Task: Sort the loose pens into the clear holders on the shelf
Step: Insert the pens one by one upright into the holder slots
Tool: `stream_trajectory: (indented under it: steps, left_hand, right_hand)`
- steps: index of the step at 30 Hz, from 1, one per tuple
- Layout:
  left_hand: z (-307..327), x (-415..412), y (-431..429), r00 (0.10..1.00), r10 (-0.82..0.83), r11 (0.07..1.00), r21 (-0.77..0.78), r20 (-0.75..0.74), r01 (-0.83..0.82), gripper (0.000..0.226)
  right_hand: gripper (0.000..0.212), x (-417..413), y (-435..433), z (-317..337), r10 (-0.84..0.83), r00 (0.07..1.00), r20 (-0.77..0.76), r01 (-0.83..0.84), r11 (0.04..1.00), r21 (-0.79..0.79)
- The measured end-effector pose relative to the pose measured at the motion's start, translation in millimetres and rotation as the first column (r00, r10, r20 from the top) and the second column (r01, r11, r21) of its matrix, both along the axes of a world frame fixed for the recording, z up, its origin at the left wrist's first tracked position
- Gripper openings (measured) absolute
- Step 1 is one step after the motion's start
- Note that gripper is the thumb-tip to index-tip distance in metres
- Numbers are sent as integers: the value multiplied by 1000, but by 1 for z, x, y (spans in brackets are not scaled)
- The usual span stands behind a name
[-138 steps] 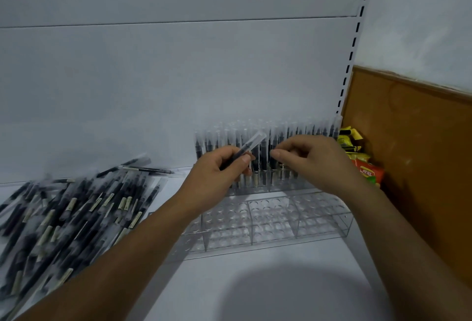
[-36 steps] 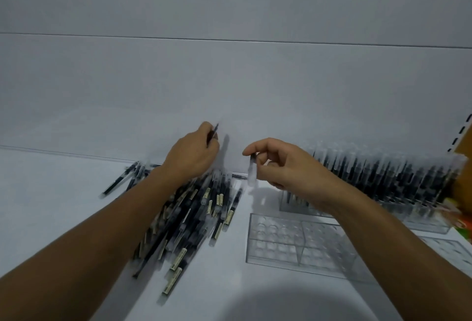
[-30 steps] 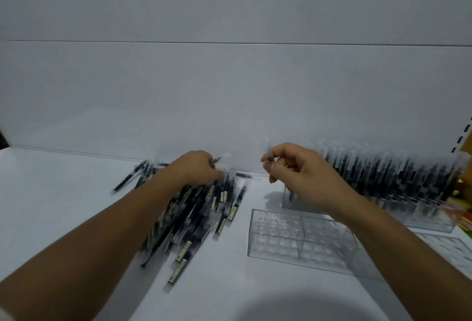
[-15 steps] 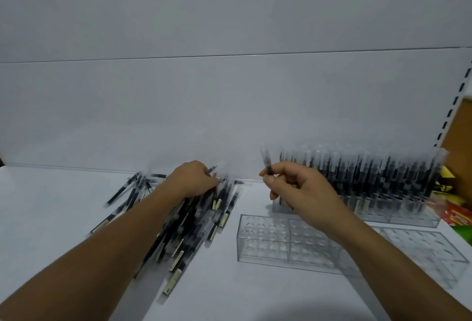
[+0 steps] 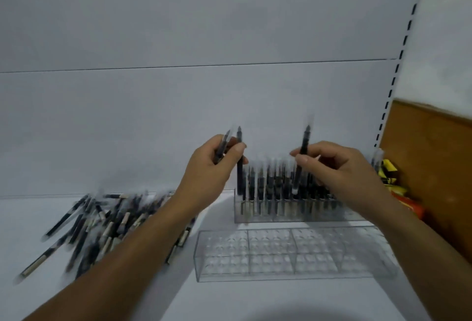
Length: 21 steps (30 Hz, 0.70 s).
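A heap of loose black pens (image 5: pixel 107 223) lies on the white shelf at the left. My left hand (image 5: pixel 212 167) grips two black pens (image 5: pixel 239 167) upright above the left end of the rear clear holder (image 5: pixel 288 214), which is full of standing pens. My right hand (image 5: pixel 334 167) pinches one black pen (image 5: pixel 302 152), held upright over the middle of that rear holder. An empty clear holder (image 5: pixel 281 254) with rows of round holes sits in front of it.
The white back panel (image 5: pixel 204 103) rises behind the holders. A brown board (image 5: pixel 431 167) closes the right side, with yellow and red packets (image 5: pixel 390 183) wedged beside the rear holder. The slotted shelf upright (image 5: pixel 401 52) runs up at the right.
My left hand has left the loose heap and risen to the right with two pens. My right hand has carried its pen right, over the rear holder. The view has swung right.
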<state>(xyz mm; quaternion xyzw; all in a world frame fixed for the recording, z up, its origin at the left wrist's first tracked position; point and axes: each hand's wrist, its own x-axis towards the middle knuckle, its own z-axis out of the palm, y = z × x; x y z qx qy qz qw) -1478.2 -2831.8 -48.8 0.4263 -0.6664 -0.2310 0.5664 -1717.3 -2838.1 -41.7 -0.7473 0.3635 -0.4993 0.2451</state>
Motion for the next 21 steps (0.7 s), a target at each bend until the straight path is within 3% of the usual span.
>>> stream_trajectory:
  steps: [5, 10, 17, 21]
  left_hand:
    - [-14, -59, -6, 995, -91, 995, -41, -46, 89, 17]
    - [-27, -93, -15, 993, -106, 994, -23, -42, 106, 21]
    - [-47, -98, -19, 990, -143, 990, -9, -8, 143, 16]
    - [-49, -98, -20, 991, -134, 991, -12, -10, 134, 23]
  right_hand:
    - [15, -43, -21, -3, -177, 982, 58, 180, 982, -55]
    - [10, -61, -35, -31, -275, 961, 22, 276, 960, -58]
    - [12, -71, -39, -43, -392, 905, -166, 374, 918, -132]
    - [13, -68, -39, -47, -382, 846, -372, 388, 920, -63]
